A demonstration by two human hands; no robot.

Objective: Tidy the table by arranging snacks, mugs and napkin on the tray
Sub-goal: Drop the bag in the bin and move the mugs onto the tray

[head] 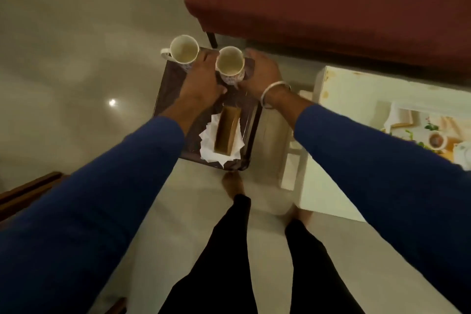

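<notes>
Both sleeves reach forward; left hand [201,79] and right hand [260,69] clamp the tray [252,122]. Loading appears complete; carry level, mugs [230,65] upright.

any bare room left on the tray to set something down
Bare strip of tray along its left edge, between the left hand and napkin. Far end is crowded: two mugs, both hands.

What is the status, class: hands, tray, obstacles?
Left hand and right hand flank one white patterned mug. Second mug, brown snack box, white napkin on dark tray. Nothing blocking.
</notes>
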